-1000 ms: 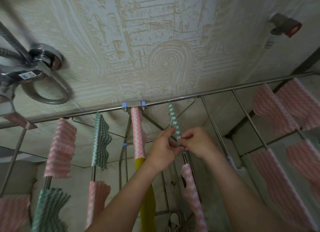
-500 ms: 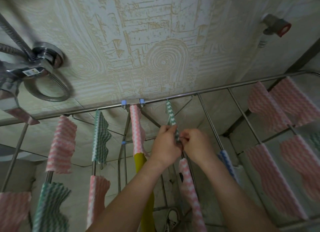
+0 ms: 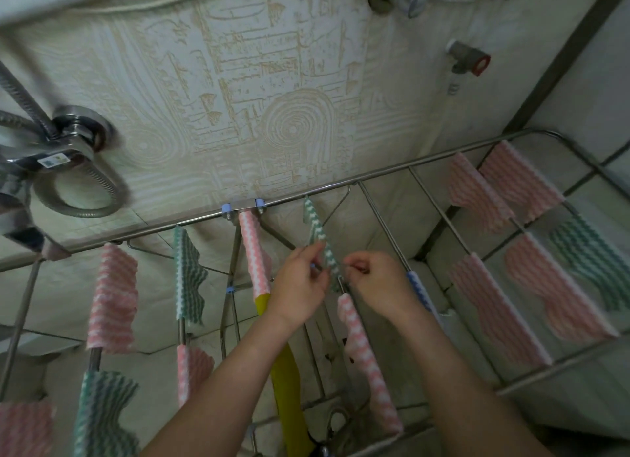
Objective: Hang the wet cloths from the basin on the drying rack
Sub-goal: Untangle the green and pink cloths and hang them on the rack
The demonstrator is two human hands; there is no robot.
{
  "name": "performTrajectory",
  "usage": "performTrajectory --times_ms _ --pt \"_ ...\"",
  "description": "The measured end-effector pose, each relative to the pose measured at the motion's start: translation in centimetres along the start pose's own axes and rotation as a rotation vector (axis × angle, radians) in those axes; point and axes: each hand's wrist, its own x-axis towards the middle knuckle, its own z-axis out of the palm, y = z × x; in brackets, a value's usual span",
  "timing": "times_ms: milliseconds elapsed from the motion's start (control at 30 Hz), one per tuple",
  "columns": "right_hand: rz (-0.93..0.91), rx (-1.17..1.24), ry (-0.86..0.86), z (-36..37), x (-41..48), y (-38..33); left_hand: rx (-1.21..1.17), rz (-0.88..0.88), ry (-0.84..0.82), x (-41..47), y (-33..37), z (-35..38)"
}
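Note:
A green-and-white wavy cloth (image 3: 317,232) hangs folded over one thin rod of the steel drying rack (image 3: 381,171), close to the rack's far rail. My left hand (image 3: 300,287) pinches the cloth's left edge near its lower end. My right hand (image 3: 380,286) is on the other side with curled fingers pinching the cloth's lower right edge. A pink-and-white cloth (image 3: 370,364) hangs further down the same rod, below my hands. The basin is out of view.
Several pink and green cloths cover the other rods, such as a pink one (image 3: 254,252) left of my hands and a blue-and-white one (image 3: 417,286) to the right. A yellow strip (image 3: 289,381) hangs below. A shower hose and fitting (image 3: 68,156) are at left, a valve (image 3: 468,59) at upper right.
My hands were close together on the green cloth. They have now drawn slightly apart to either side of it. The view has shifted down a little.

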Motion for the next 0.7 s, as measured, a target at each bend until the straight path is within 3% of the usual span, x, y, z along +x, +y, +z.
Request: performTrajectory --times_ms 133,333,700 --pt "0.023 0.070 0.073 -0.2 -2.6 -0.4 -0.099 -0.022 0.008 -1.6 0.1 -1.4" --pt "0.046 0.119 0.313 0.0 -7.8 0.5 -0.158 -0.004 -0.055 -4.6 0.7 -2.9" --pt "0.292 0.492 0.741 -1.0 -23.8 3.7 -0.241 0.223 -0.380 -11.2 5.2 -0.8"
